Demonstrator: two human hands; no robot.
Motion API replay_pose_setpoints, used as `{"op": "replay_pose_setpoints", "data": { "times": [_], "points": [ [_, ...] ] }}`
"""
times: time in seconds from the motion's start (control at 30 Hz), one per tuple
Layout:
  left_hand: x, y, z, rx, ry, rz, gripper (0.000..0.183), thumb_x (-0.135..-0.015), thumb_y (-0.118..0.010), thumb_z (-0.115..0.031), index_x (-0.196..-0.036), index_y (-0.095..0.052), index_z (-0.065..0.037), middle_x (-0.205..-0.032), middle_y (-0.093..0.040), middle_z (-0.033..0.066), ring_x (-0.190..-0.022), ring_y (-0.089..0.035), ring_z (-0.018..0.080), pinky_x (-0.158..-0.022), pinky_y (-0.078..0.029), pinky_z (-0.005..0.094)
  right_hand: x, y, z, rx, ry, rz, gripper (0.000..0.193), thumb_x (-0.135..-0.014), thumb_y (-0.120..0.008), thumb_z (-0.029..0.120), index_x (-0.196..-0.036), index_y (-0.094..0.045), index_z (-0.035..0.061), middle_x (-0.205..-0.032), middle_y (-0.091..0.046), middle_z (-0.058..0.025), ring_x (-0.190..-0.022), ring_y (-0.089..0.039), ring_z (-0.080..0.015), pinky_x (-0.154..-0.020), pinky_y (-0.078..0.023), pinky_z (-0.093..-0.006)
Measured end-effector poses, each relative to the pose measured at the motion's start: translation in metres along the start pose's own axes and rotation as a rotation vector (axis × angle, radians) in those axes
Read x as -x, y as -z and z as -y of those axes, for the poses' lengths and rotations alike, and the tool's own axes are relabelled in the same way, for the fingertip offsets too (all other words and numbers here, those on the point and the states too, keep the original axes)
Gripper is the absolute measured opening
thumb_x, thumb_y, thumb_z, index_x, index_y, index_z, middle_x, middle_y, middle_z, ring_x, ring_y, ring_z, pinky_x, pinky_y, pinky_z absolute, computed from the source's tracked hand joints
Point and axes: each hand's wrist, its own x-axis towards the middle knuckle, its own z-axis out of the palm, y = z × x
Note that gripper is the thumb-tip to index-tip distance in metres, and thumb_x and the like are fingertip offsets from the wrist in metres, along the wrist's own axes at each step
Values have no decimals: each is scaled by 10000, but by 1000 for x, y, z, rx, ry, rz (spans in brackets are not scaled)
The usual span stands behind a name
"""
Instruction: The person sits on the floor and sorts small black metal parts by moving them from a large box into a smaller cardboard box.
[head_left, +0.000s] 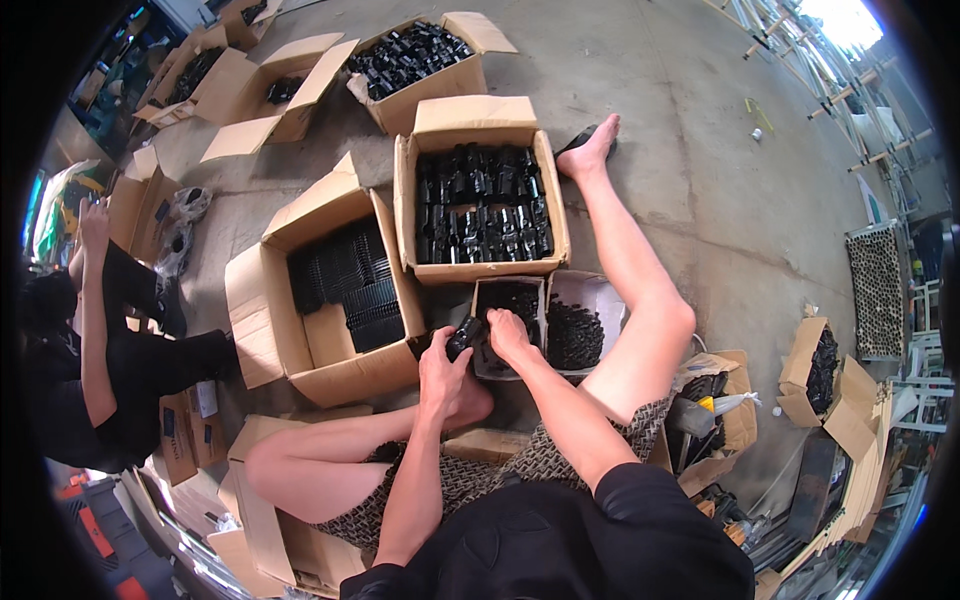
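Note:
My left hand [441, 368] is closed round a black plastic part [464, 337], short and chunky with a glossy surface. Just to its right, my right hand [507, 332] reaches over a small carton [497, 374] of little black pieces [517, 300]. Its fingers are drawn together, and whatever they may hold is too small to make out. Beside that carton stands a pale-lined box [597, 287] with more small black pieces [574, 338]. Beyond my hands, a large cardboard box [484, 268] contains rows of glossy black parts [483, 235].
Left of my hands, an open carton [345, 378] holds stacked flat black parts [345, 265]. Another carton [430, 97] of black parts stands farther back. A person in black [95, 370] sits at the left. At my right is a box of tools [738, 430]. My legs flank the small cartons.

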Motion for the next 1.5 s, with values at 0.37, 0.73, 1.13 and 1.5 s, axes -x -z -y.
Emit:
{"op": "replay_pose_setpoints", "data": {
  "times": [0.37, 0.73, 1.13, 1.5],
  "points": [
    [1, 1, 4, -99, -79, -49, 475, -821, -740, -123, -1243, -558, -3, -1084, -695, 226, -1018, -680, 364, -868, -527, 408, -6, 43, 10, -563, -205, 41, 172, -838, -694, 96, -981, -704, 1, -899, -707, -227, -844, -701, -371, -762, -551, -424],
    [6, 2, -2, -205, -107, -43, 613, -802, -744, -102, -1355, -485, -47, -1128, -675, 245, -1045, -653, 404, -871, -529, 449, 13, 66, 59, -583, 143, 168, 190, -817, -735, 139, -892, -673, -24, -729, -686, -171, -668, -688, -266, -626, -527, -371],
    [7, 16, -24, 77, -92, -26, 548, -861, -723, -89, -1342, -465, -42, -1018, -710, 211, -925, -706, 278, -788, -544, 361, -3, 63, 36, -1008, -217, 16, 255, -937, -681, 255, -1062, -684, 34, -807, -690, -35, -693, -622, -87, -614, -520, -275],
    [6, 28, -15, 332, -75, -62, 372, -932, -673, -54, -1266, -541, 43, -1057, -697, 135, -935, -663, 131, -791, -540, 243, 6, 54, 42, -1824, -212, 566, 428, -989, -612, 278, -1367, -557, 84, -1136, -669, 2, -894, -642, -88, -761, -551, -266]
  ]
}}
